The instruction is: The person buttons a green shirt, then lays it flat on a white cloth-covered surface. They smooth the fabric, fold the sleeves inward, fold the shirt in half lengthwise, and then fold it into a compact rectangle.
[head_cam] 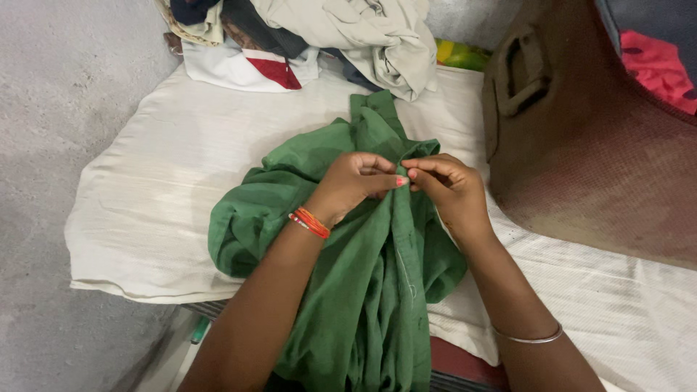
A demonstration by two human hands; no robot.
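I see a green garment [363,290], crumpled and with many folds, lying on a white cloth [145,218] and hanging down toward the person. It has a pale seam line along one edge. The left hand [348,185] and the right hand [450,189] meet at its upper part, each grip pinching a small piece of the green fabric. A pile of clothes [327,36] lies behind, and a brown bag [581,145] stands at the right.
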